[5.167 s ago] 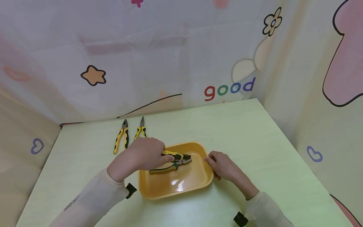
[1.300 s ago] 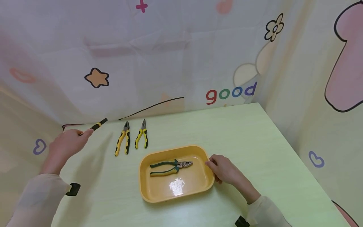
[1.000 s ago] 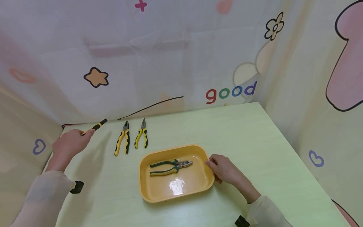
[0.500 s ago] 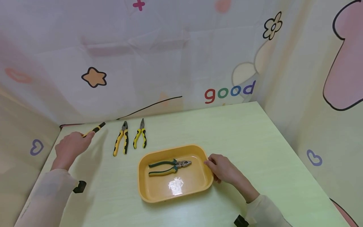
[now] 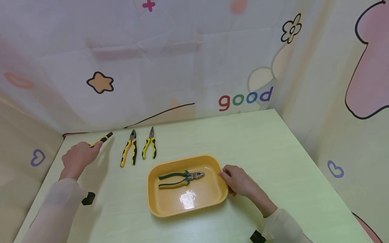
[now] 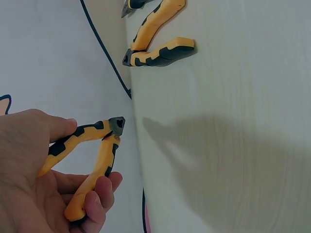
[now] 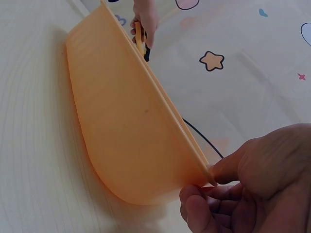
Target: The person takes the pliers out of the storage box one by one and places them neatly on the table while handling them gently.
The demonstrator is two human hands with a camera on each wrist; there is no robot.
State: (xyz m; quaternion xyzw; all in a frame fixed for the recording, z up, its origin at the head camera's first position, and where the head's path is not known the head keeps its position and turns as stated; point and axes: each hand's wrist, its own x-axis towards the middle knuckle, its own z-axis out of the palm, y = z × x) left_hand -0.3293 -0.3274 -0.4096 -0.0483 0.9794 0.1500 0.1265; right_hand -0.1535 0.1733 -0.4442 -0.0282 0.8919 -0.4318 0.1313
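Note:
My left hand [image 5: 78, 157] grips pliers [image 6: 105, 158] with yellow-and-black handles, held above the back left of the table; their short dark jaws point away and the handles stand spread. In the left wrist view the thumb lies on one handle and the fingers curl round the other. My right hand [image 5: 238, 179] pinches the right rim of a yellow plastic tray [image 7: 121, 111]. Inside that tray lie green-handled combination pliers [image 5: 194, 175], jaws to the right. Combination pliers [image 5: 126, 153] and smaller long-nose pliers [image 5: 146, 148] rest side by side behind the tray, jaws toward the back.
The pale green table [image 5: 258, 141] is bounded by a printed cloth backdrop [image 5: 170, 67] at the back and sides. Bare tabletop shows right of the tray and at the back left, where the left arm's shadow falls.
About five seconds ago the left hand held the pliers over the tray; they are now well to its left. During the last second that hand has shifted slightly right and nearer. The right hand stays on the rim.

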